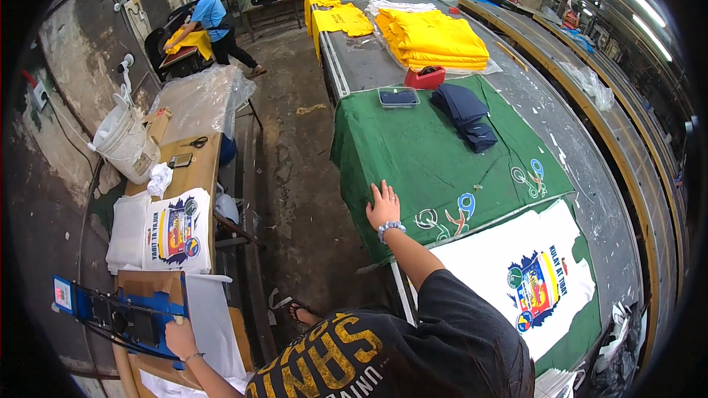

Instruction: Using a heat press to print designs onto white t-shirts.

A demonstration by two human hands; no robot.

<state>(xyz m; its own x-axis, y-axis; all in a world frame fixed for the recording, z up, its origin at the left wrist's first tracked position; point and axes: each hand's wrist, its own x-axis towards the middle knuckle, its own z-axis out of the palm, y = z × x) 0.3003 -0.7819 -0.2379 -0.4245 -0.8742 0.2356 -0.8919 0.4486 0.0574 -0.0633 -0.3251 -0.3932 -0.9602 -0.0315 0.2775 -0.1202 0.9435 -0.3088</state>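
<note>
My left hand [181,339] is closed at the front of a blue heat press [140,318], on its handle, most of which the fingers hide. White fabric [210,317] lies under and beside the press. My right hand [383,205], wearing a scrunchie at the wrist, rests flat with fingers spread on the edge of a green cloth [402,147] covering the long table. Close to my right forearm, a white shirt with a colourful print [479,258] is spread on that cloth. Behind the press lies a stack of printed white fabric pieces [188,203].
Navy folded fabric [461,107], a clear plastic box [398,97], a red tape dispenser [425,78] and stacked yellow shirts [435,40] sit farther along the table. Scissors [199,142] and a white bucket [125,144] are at left. A co-worker [210,18] handles yellow fabric at the far left.
</note>
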